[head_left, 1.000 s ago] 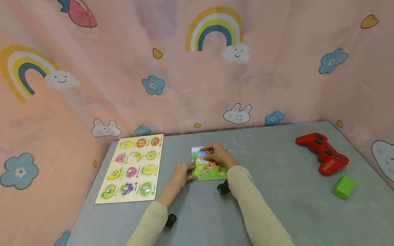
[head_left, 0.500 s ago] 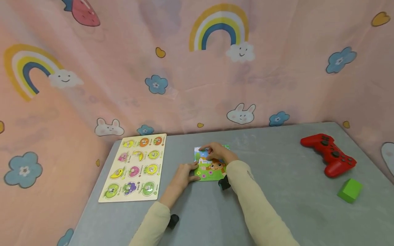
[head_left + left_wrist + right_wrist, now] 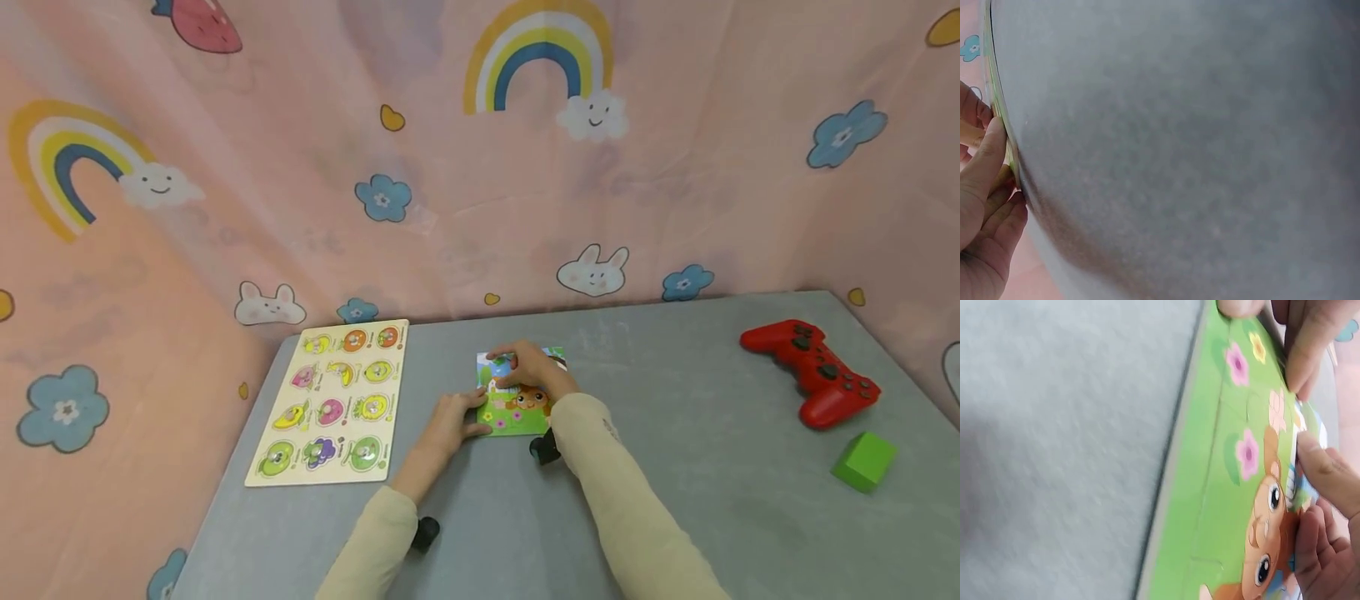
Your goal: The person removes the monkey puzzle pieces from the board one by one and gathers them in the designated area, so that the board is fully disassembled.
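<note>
A small jigsaw puzzle (image 3: pixel 517 425) with a cartoon monkey, flowers and a green field lies on the grey table. Seams between its pieces show in the right wrist view. My left hand (image 3: pixel 448 421) holds the puzzle at its left edge, thumb near the lower corner and fingers further up; the left wrist view catches these fingers (image 3: pixel 988 162) along the thin edge. Over the upper part of the picture, my right hand (image 3: pixel 531 369) touches the surface with thumb and bent fingers. Whether a loose piece sits between those fingertips is hidden.
To the left lies a pale wooden fruit board (image 3: pixel 341 433) with several knobbed pieces. A red game controller (image 3: pixel 813 372) and a green block (image 3: pixel 865 461) are on the right. A pink patterned curtain (image 3: pixel 450 250) hangs behind the table.
The head view has shifted slightly. My right fingers have moved a little over the upper part of the puzzle, while my left hand stays at its left edge.
</note>
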The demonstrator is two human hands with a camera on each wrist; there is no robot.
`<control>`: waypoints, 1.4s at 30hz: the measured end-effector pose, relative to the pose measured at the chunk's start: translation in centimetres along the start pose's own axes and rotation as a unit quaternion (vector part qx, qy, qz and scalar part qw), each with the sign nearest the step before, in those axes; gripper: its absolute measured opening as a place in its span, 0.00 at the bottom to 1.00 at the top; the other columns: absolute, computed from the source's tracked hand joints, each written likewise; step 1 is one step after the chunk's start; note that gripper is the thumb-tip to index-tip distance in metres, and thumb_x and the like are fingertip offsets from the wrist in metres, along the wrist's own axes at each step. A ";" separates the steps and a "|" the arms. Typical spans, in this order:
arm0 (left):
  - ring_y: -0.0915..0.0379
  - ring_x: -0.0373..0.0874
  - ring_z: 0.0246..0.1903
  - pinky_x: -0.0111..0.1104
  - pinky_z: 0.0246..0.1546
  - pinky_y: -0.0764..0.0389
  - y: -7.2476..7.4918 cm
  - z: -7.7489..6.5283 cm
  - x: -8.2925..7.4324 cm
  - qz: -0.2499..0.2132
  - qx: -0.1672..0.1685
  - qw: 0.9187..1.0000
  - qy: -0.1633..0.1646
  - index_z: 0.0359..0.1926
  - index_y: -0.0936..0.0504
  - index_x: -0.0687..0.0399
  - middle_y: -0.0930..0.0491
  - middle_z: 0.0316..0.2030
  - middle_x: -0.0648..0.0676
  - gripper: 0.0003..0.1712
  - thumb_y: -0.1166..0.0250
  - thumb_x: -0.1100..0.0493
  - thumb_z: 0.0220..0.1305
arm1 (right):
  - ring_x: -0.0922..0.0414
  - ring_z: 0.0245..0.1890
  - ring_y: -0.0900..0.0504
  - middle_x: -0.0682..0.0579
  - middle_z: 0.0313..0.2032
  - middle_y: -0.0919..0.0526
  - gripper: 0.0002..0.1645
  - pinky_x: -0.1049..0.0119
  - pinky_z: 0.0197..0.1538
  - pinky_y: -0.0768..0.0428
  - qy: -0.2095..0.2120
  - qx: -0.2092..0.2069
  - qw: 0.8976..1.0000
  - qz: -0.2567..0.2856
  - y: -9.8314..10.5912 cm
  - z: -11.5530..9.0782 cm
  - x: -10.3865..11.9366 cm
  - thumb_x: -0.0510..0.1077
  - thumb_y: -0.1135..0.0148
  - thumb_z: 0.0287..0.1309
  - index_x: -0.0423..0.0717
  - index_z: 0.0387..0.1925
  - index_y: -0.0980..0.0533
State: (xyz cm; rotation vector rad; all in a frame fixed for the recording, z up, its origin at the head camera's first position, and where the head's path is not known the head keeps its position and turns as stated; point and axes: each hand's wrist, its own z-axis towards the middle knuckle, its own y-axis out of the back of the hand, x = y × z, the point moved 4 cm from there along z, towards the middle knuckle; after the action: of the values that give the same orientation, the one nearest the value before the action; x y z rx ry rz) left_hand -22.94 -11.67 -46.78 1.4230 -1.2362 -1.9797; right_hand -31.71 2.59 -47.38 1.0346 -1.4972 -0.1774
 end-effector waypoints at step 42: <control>0.28 0.57 0.57 0.43 0.56 0.25 -0.2 -0.5 0.2 0.027 0.022 0.999 -0.034 0.56 0.23 0.70 0.27 0.60 0.61 0.30 0.30 0.58 0.55 | 0.52 0.39 0.29 0.42 0.45 0.23 0.32 0.63 0.41 0.26 -0.014 0.028 0.997 -0.072 -0.4 0.4 1.5 0.37 0.32 0.56 0.50 0.63 0.27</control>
State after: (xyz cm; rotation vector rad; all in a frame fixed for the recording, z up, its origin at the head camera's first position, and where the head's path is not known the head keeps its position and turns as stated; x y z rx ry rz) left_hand -22.50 -11.92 -47.13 1.3372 -1.3421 -1.9908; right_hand -31.65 1.12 -46.68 1.1903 -1.4592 -0.2534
